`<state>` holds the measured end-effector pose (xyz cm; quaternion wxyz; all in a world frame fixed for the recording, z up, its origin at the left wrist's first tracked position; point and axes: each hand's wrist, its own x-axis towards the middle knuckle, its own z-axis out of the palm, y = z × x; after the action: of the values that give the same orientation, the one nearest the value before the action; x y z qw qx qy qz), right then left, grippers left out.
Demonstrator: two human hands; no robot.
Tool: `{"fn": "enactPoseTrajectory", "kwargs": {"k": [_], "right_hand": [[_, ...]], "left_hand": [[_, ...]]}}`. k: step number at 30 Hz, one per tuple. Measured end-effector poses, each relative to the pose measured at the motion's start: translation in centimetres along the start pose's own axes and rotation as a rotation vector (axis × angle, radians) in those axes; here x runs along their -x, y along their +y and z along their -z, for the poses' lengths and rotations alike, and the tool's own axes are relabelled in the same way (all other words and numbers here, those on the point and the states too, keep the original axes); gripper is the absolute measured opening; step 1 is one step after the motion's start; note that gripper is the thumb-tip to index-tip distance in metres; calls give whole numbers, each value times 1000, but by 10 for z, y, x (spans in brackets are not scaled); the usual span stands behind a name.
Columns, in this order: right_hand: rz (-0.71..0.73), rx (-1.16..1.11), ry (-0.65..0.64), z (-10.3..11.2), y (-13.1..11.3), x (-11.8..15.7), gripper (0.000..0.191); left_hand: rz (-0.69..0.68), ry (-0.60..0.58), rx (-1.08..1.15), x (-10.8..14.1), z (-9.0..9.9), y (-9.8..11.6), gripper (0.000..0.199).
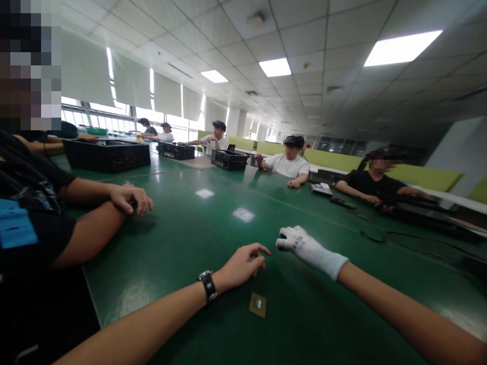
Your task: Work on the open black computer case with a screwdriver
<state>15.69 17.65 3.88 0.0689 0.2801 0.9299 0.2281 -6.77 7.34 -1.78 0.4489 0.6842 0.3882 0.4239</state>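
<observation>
Left hand: the bare left hand (243, 263), with a black wristwatch (207, 285), rests on the green table (182, 238), fingers loosely curled and forefinger out, holding nothing.
Right hand: the white-gloved right hand (300, 246) sits at the left hand's 3 o'clock, closed over a small dark object (282, 235); what it is, I cannot tell.
Chip: a small square processor chip (257, 304) lies flat at the left hand's 5 o'clock, untouched, probably parked within easy reach.
Neighbour: a person's folded arms (125, 198) rest at 10 o'clock.
Crates: black crates (106, 154) stand far off at 11 o'clock.
</observation>
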Motion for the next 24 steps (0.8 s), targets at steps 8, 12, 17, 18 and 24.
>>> {"fn": "enactPoseTrajectory", "kwargs": {"k": [8, 12, 17, 18, 24], "right_hand": [[-579, -138, -193, -30, 66, 78, 45], [-846, -157, -211, -53, 61, 154, 51], [-1012, -208, -161, -76, 42, 186, 65], [-1009, -217, -149, -79, 42, 185, 62], [-1055, -278, -82, -90, 50, 183, 60]], "left_hand": [[-42, 35, -93, -1, 2, -2, 32], [-66, 86, -194, -2, 6, -1, 29], [-130, 6, -373, 7, -3, 5, 29], [-162, -31, -418, 10, -7, 8, 29], [-389, -357, -724, 31, -18, 22, 45]]}}
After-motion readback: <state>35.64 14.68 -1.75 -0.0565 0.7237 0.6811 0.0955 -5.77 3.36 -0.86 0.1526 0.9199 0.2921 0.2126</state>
